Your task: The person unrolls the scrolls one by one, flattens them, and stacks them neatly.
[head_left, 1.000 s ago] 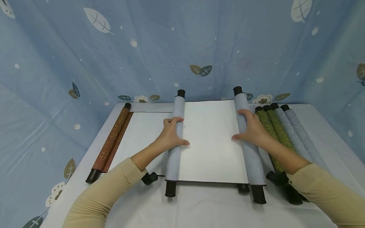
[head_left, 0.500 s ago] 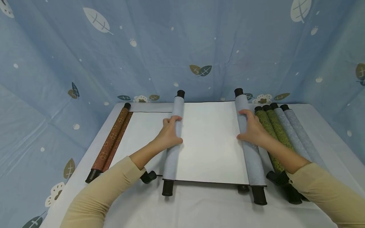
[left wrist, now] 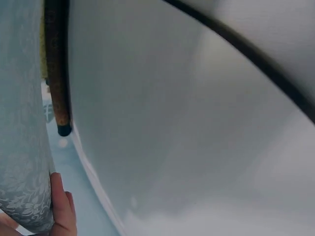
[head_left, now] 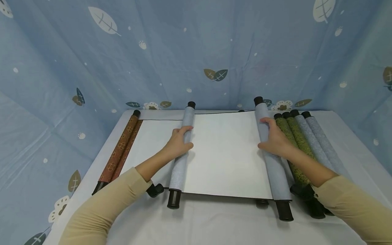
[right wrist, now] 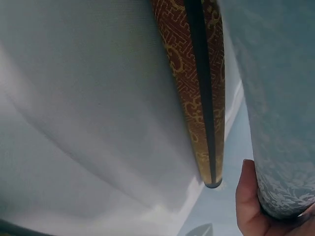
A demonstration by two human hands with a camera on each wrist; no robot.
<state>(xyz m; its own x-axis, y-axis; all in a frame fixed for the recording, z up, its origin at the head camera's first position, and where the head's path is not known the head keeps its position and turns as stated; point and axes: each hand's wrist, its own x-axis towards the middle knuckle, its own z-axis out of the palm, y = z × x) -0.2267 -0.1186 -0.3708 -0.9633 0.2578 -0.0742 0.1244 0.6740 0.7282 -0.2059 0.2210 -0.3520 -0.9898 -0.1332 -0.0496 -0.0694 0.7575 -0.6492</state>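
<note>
A hanging scroll lies partly unrolled, its white sheet stretched between two pale blue brocade rolls with black end knobs. My left hand grips the left roll, thumb and fingers on either side. The right roll is held the same way by my right hand. Under this scroll is a brown patterned scroll, whose own white sheet shows at the left. In the right wrist view a brown patterned roll lies beside the blue roll; from the head it is mostly hidden.
At the right, two green patterned scrolls and two rolled pale blue scrolls lie side by side, close to my right forearm. A white cloth covers the table. A blue leaf-print curtain hangs behind and at both sides.
Both hands have moved apart, the left one further left and the right one slightly right. The blue rolls went with them, came a little nearer, and more white sheet shows between.
</note>
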